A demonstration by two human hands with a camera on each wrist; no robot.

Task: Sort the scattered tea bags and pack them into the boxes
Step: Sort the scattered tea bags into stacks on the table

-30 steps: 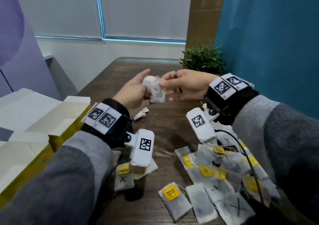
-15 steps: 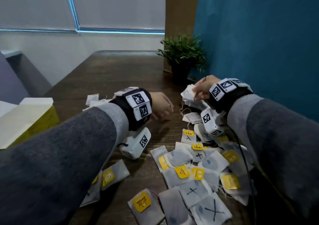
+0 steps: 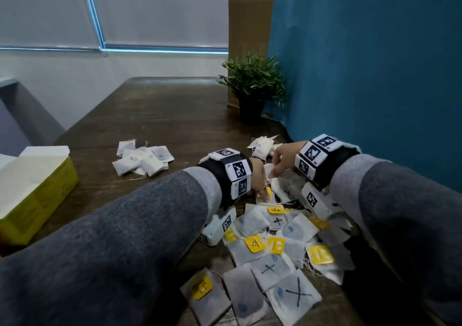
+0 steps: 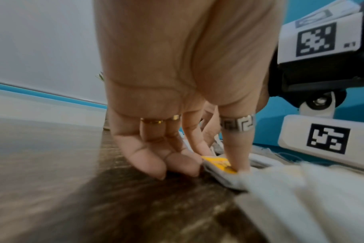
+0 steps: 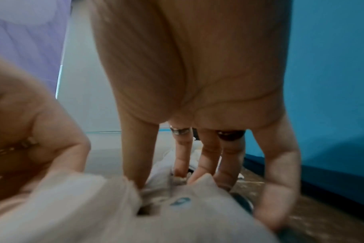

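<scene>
A yellow-tagged tea bag (image 4: 220, 166) lies flat at the bench (image 3: 160, 116) pile's far edge, directly under the left hand (image 4: 177, 102), whose fingertips pinch its tag end. Just right, the right hand (image 3: 283, 157) presses spread fingers into neighbouring bags. The open box (image 3: 37, 183) sits well left.

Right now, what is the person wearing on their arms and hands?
Both arms wear grey sleeves with paler cuffs. Each wrist has a black band with white black-patterned squares and a white camera box beneath. The left hand wears gold rings and a patterned silver one; the right hand wears a silver ring.
</scene>
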